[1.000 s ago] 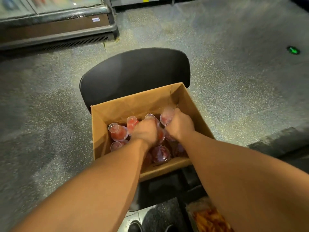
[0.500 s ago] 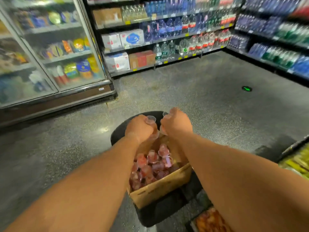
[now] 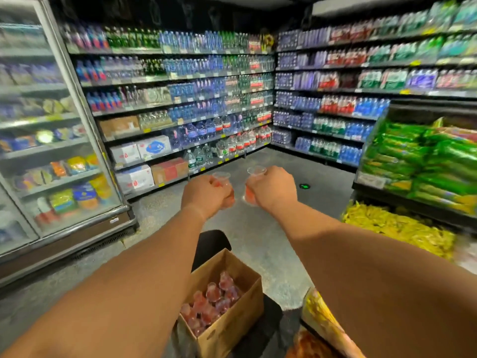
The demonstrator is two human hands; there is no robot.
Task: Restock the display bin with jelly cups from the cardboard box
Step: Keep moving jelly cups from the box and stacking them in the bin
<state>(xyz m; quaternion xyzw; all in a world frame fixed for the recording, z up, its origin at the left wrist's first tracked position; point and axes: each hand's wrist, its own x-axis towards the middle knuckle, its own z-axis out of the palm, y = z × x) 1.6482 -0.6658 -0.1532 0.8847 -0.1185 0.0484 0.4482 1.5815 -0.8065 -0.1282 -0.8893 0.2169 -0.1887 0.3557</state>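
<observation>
Jelly cups (image 3: 211,303) still mostly fill the cardboard box (image 3: 227,329) down near my legs, so plenty's left to move. Further out, left hand (image 3: 206,193) and right hand (image 3: 271,189) are each wrapped around a cup, held up mid-air. Can't tell where the display bin is.

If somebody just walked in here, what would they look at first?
Probably the two hands held out in the middle: the left hand and the right hand each grip a red jelly cup, one here and one here. Below them sits an open cardboard box with more red cups inside. Behind, shelves of bottled drinks fill the back walls.
</observation>
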